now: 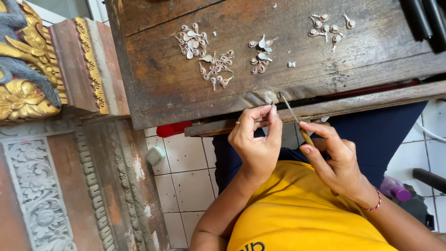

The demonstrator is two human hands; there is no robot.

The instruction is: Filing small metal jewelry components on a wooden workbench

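My left hand [255, 137] pinches something tiny between thumb and forefinger against the worn front edge of a dark wooden workbench [162, 88]; the piece itself is too small to make out. My right hand [332, 160] grips a thin metal file [291, 114] with a wooden handle, its tip slanting up to the left hand's fingertips. On the bench lie clusters of small silver filigree pieces [206, 53], a second group [261, 56] in the middle and a third [327, 29] farther right.
A carved red and gold pillar [69, 69] with grey stone ornament stands at the left. White floor tiles [186, 181] show below the bench, with a purple bottle [395, 188] at the right. Dark tool handles [425, 21] rest at the bench's top right corner.
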